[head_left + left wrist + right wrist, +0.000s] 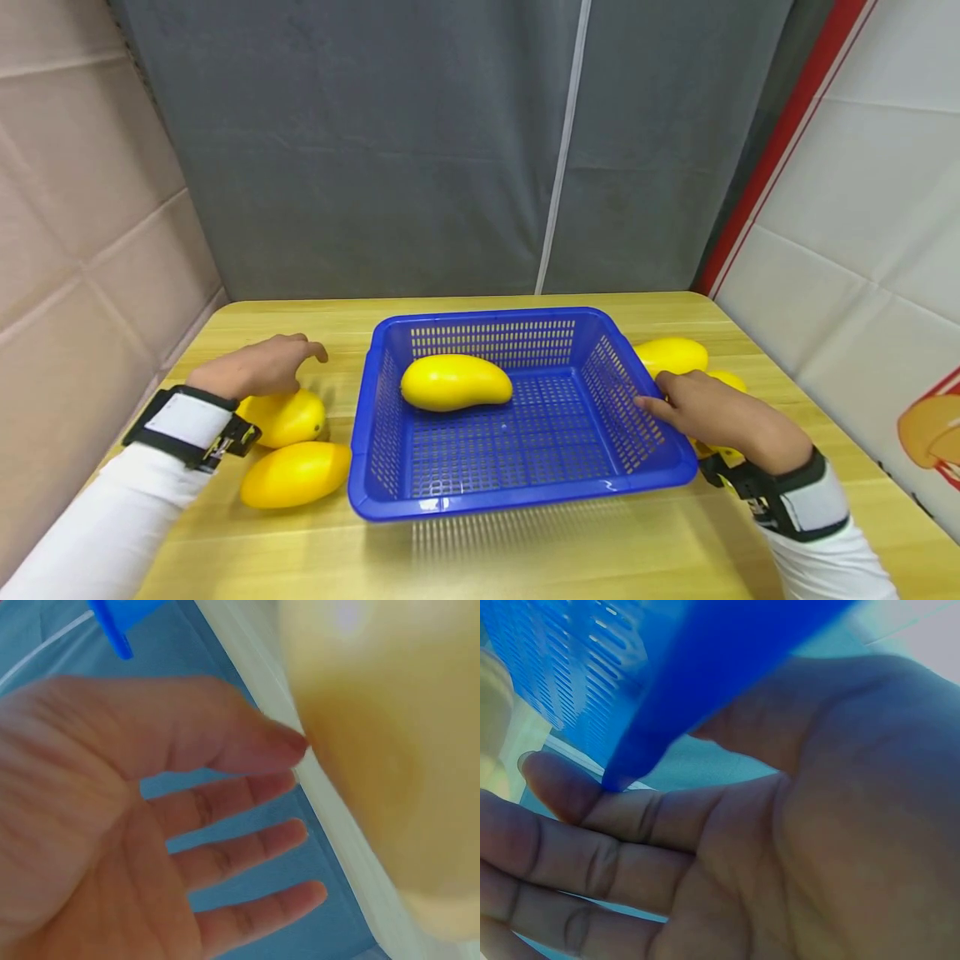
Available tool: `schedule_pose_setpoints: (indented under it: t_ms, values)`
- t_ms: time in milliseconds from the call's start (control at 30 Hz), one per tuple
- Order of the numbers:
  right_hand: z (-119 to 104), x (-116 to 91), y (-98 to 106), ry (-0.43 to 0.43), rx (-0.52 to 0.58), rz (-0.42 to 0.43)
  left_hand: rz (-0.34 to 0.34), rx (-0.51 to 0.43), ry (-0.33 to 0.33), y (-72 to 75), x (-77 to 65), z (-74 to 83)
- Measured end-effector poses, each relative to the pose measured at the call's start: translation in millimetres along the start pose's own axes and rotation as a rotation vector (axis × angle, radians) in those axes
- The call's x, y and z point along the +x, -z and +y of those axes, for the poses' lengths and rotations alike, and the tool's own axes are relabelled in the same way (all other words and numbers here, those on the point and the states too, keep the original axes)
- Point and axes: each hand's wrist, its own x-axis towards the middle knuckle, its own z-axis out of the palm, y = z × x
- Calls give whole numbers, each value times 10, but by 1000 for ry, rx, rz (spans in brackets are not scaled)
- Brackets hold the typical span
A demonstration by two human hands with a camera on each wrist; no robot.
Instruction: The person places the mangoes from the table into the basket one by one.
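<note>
My left hand [262, 367] is over a yellow mango [288, 421] to the left of the basket, its fingers loosely bent and holding nothing. In the left wrist view the thumb tip [289, 746] comes right up to the mango's side, while the other fingers extend beside it. Just in front lies a second mango [296, 475], close to the basket wall. My right hand [708, 412] grips the right rim of a blue plastic basket [525, 504], thumb on the inner side and fingers outside below the rim. One mango [456, 383] lies inside the basket, toward its back left.
More mangoes lie right of the basket: one yellow mango [672, 356] behind my right hand, others partly hidden by it. A wooden table [480, 554] bears everything. Grey cloth [375, 167] hangs behind, with a wall on either side.
</note>
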Motion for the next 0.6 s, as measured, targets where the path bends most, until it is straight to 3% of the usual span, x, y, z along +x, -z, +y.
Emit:
schedule_pose_setpoints:
  t_ms: [133,600]
  values:
    - [-6,-1,1,-4,7,-8,-7,-31,-27,-16,-18,-48]
    - [-9,2,14,-13,-7,-19,-111,-148,-13,-14,-189,-121]
